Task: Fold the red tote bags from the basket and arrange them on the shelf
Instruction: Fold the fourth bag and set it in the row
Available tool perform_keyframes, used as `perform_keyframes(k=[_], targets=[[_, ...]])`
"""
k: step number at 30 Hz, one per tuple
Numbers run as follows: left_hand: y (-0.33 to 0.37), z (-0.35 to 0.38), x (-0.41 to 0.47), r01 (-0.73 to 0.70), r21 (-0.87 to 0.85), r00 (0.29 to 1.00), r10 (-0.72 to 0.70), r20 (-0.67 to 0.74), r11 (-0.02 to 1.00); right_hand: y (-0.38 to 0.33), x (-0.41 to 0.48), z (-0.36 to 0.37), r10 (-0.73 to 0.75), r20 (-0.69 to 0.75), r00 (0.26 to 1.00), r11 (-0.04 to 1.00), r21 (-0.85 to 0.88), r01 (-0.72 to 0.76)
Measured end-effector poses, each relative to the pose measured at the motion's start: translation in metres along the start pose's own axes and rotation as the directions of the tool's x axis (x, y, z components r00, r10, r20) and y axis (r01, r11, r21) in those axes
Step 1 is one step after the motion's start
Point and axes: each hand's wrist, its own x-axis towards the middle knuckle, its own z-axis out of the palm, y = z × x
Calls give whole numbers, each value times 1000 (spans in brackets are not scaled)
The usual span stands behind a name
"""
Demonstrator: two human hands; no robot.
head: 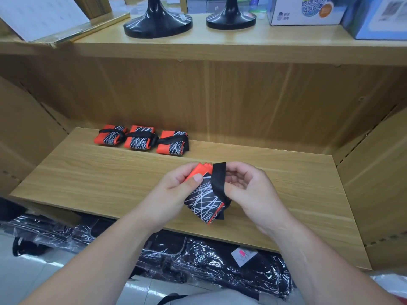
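A folded red tote bag (203, 200) with a black panel of white scribble lines hangs above the front of the wooden shelf (99, 172). My left hand (176, 188) grips its left side, thumb pressed on top. My right hand (248, 190) pinches the bag's black strap (218, 179), which runs over the bundle. Three folded bags, each bound by its black strap, lie in a row at the back left of the shelf: one (110, 135), a second (139, 137), a third (172, 143). The basket is out of view.
An upper shelf (220, 49) holds two black round stand bases (157, 23), boxes (306, 12) and a tilted sign (41, 16). Dark items in clear plastic wrap (198, 260) lie on the floor below the shelf. Wooden side panels close in both ends.
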Motion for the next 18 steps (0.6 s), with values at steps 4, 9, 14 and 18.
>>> perform_keyframes(k=[4, 9, 14, 18], targets=[[-11, 5, 0, 36, -205, 965, -88, -248, 978, 4, -1, 7, -27, 7, 1000, 999, 48, 27], [-12, 7, -6, 40, -107, 972, -64, -227, 993, 14, -3, 8, 57, 22, 998, 998, 37, -58], [-5, 9, -4, 16, -41, 991, -22, -135, 999, 19, -4, 9, -88, -116, 989, 996, -9, 88], [0, 7, 0, 41, 0, 996, -40, -78, 999, 13, -4, 1, -122, -100, 987, 992, 31, 126]])
